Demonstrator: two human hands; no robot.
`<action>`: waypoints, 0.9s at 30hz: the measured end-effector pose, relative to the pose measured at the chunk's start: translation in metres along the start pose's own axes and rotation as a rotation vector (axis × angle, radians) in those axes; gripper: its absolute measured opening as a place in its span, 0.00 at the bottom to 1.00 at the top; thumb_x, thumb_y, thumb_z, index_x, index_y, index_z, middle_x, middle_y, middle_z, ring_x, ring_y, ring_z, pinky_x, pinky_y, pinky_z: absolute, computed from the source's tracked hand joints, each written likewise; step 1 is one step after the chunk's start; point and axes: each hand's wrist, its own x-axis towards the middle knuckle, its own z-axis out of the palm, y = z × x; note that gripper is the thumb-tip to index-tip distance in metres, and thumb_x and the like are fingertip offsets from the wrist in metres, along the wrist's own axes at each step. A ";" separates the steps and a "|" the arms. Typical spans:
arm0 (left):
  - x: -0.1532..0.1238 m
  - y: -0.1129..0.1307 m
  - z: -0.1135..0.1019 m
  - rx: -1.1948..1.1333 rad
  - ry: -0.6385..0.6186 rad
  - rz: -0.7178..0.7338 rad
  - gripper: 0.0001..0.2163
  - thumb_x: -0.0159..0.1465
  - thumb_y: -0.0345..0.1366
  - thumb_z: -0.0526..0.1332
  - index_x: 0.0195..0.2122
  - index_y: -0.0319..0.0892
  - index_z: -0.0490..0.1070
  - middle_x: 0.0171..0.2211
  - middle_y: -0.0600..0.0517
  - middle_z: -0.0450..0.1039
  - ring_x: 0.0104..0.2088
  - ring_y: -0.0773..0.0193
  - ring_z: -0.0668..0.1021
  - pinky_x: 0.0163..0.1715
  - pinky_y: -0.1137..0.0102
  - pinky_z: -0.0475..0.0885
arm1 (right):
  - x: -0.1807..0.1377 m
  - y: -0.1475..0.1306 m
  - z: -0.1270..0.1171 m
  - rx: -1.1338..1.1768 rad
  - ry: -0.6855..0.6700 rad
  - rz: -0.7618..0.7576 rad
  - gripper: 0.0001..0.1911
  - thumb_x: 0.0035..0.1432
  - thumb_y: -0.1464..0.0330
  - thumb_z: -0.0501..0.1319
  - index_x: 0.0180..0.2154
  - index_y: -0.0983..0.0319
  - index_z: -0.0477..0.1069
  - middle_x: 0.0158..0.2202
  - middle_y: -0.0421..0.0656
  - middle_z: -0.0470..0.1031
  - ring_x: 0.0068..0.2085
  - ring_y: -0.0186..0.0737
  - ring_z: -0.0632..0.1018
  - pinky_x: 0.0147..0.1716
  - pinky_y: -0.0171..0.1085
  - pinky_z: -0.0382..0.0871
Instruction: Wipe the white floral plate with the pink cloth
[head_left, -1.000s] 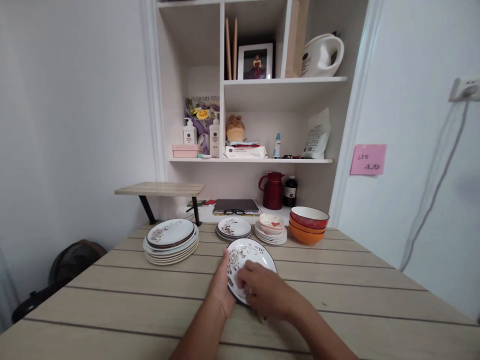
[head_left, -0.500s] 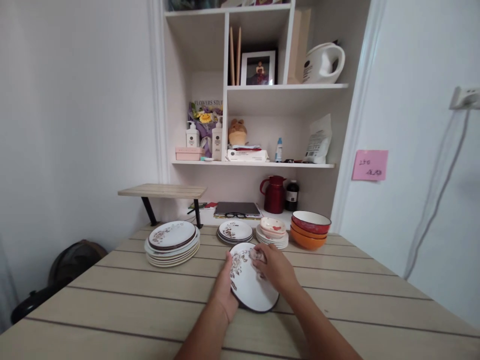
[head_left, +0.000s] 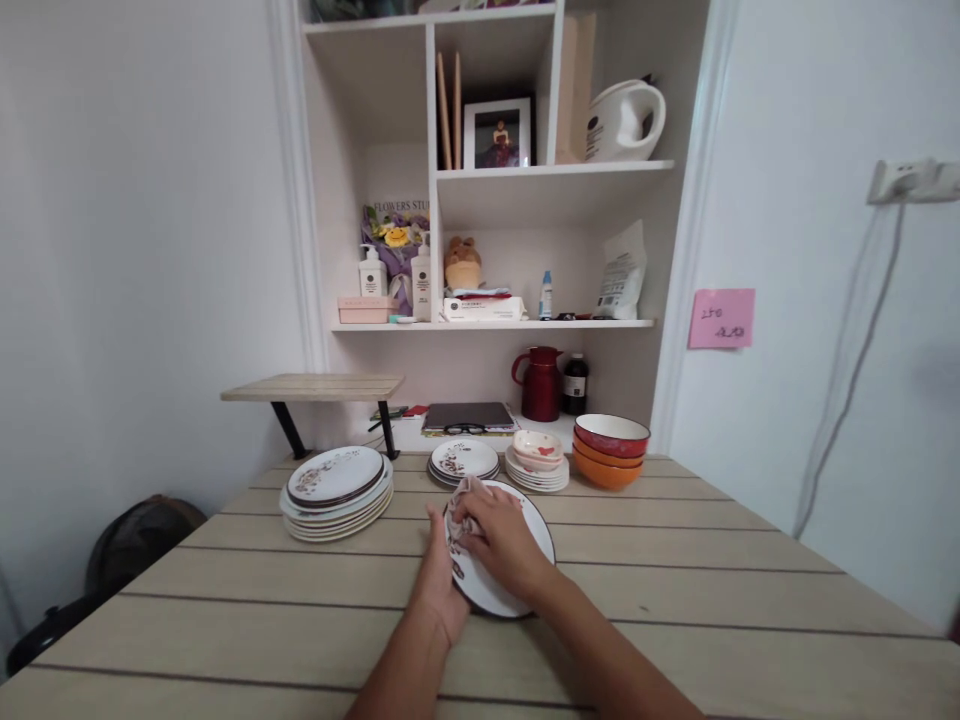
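Note:
A white plate with a dark rim and brown flower pattern [head_left: 535, 522] is held over the table, just in front of the small stacks of dishes. My left hand [head_left: 441, 590] grips its left edge, the thumb along the rim and the other fingers hidden beneath it. Bunched under the fingers of my right hand [head_left: 508, 545] is a pale pinkish cloth [head_left: 466, 497], pressed against the plate's upper left face. Most of the flower pattern is covered by that hand and the cloth.
On the slatted table [head_left: 645, 570] stand a stack of large plates [head_left: 337, 500], smaller dark-rimmed plates [head_left: 463, 460], small white plates with patterned bowls [head_left: 538, 466], and red and orange bowls [head_left: 609, 455]. A raised wooden shelf [head_left: 315, 387] is at back left. Behind is a red jug [head_left: 540, 385].
My right hand has slid the cloth leftward across the plate, from its upper right to its upper left, and the cloth shows more. My left hand keeps its hold. The camera view has shifted slightly.

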 end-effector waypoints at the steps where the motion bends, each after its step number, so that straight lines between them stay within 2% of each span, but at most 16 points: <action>1: 0.001 0.000 -0.001 0.002 -0.002 0.005 0.31 0.56 0.57 0.54 0.53 0.41 0.67 0.45 0.42 0.75 0.48 0.51 0.75 0.50 0.58 0.66 | 0.001 0.003 -0.003 -0.042 0.010 0.041 0.11 0.51 0.71 0.60 0.39 0.55 0.68 0.52 0.40 0.68 0.51 0.45 0.65 0.47 0.42 0.52; 4: 0.005 -0.001 -0.005 0.004 -0.017 0.006 0.34 0.55 0.60 0.51 0.53 0.40 0.67 0.47 0.41 0.74 0.49 0.50 0.74 0.51 0.57 0.65 | 0.000 0.018 -0.015 -0.183 -0.024 0.220 0.12 0.53 0.69 0.58 0.41 0.54 0.67 0.54 0.40 0.66 0.51 0.46 0.65 0.46 0.43 0.53; 7: 0.009 -0.001 -0.009 0.013 -0.031 0.001 0.35 0.55 0.61 0.51 0.53 0.38 0.67 0.48 0.40 0.73 0.51 0.49 0.73 0.52 0.56 0.64 | -0.010 0.030 -0.028 -0.227 -0.136 0.311 0.10 0.52 0.70 0.57 0.39 0.57 0.68 0.46 0.44 0.71 0.45 0.44 0.69 0.37 0.38 0.57; 11: 0.010 -0.001 -0.013 0.001 -0.054 -0.014 0.36 0.54 0.61 0.51 0.54 0.37 0.66 0.49 0.39 0.72 0.51 0.48 0.72 0.53 0.55 0.63 | -0.031 0.025 -0.037 -0.186 -0.334 0.267 0.07 0.41 0.71 0.62 0.29 0.59 0.70 0.32 0.41 0.74 0.31 0.38 0.71 0.26 0.33 0.53; 14: 0.008 0.000 -0.012 -0.018 -0.076 -0.021 0.36 0.54 0.60 0.52 0.54 0.36 0.65 0.49 0.38 0.72 0.51 0.48 0.72 0.53 0.55 0.63 | -0.035 0.008 -0.032 -0.065 -0.405 0.116 0.10 0.42 0.71 0.61 0.32 0.58 0.70 0.34 0.40 0.73 0.32 0.37 0.71 0.27 0.32 0.55; 17: 0.006 0.001 -0.011 0.023 -0.018 -0.045 0.35 0.54 0.60 0.54 0.53 0.36 0.66 0.48 0.38 0.73 0.49 0.46 0.74 0.51 0.55 0.65 | -0.028 -0.006 -0.021 0.132 -0.325 -0.069 0.16 0.44 0.72 0.60 0.39 0.57 0.69 0.40 0.40 0.71 0.41 0.39 0.70 0.36 0.33 0.59; 19: 0.006 0.001 -0.010 0.051 0.007 -0.056 0.35 0.53 0.60 0.54 0.53 0.36 0.66 0.47 0.38 0.73 0.48 0.46 0.74 0.50 0.54 0.65 | -0.020 -0.007 -0.014 0.174 -0.246 -0.101 0.18 0.44 0.73 0.60 0.41 0.56 0.68 0.43 0.40 0.70 0.45 0.40 0.68 0.43 0.36 0.58; 21: 0.008 0.000 -0.010 0.058 -0.015 -0.045 0.35 0.54 0.60 0.52 0.53 0.37 0.66 0.48 0.38 0.73 0.48 0.47 0.74 0.50 0.55 0.65 | -0.013 0.000 -0.012 0.103 -0.178 -0.026 0.21 0.45 0.73 0.60 0.44 0.53 0.67 0.48 0.40 0.69 0.48 0.42 0.67 0.47 0.39 0.55; 24: 0.011 -0.001 -0.011 0.055 -0.034 -0.021 0.35 0.55 0.61 0.49 0.54 0.39 0.66 0.49 0.40 0.72 0.49 0.48 0.74 0.51 0.55 0.65 | -0.009 0.021 -0.018 -0.061 -0.130 0.205 0.25 0.47 0.72 0.60 0.49 0.52 0.64 0.52 0.41 0.66 0.51 0.45 0.65 0.46 0.41 0.54; 27: 0.013 -0.002 -0.012 0.054 -0.004 -0.036 0.36 0.54 0.63 0.49 0.53 0.38 0.66 0.50 0.39 0.71 0.50 0.47 0.73 0.51 0.54 0.64 | -0.015 0.037 -0.026 -0.115 -0.153 0.336 0.17 0.49 0.71 0.58 0.44 0.58 0.66 0.44 0.44 0.71 0.43 0.44 0.69 0.38 0.38 0.57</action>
